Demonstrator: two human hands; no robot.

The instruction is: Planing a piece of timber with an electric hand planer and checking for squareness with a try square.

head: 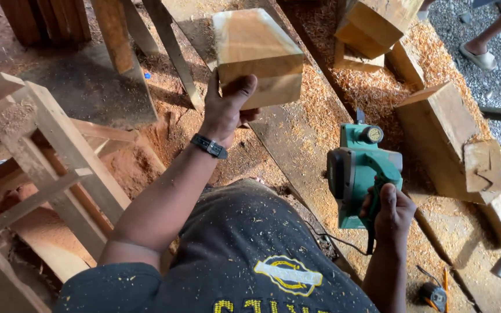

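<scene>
The fingers of the left hand are clamped on the near edge of a squared wooden block, thumb up its near face, holding it raised above the bench. The block sits just beyond the hand, toward the far side of the scene, and its long axis runs away from the person and slightly left. A dark band is worn on that wrist.

The right hand is curled tight around the rear handle of a green electric planer, which hangs low and near, to the right of the block and well apart from it. Its body points away from the person, and its black cord trails back toward the torso. The left hand is plainly the nearer one to the block; the right carries only the tool.

The bench is a long plank running far-left to near-right, strewn with shavings. Larger timber blocks lie to the right. A slatted wooden frame stands on the left. Another person's sandalled foot shows on gravel at far right.
</scene>
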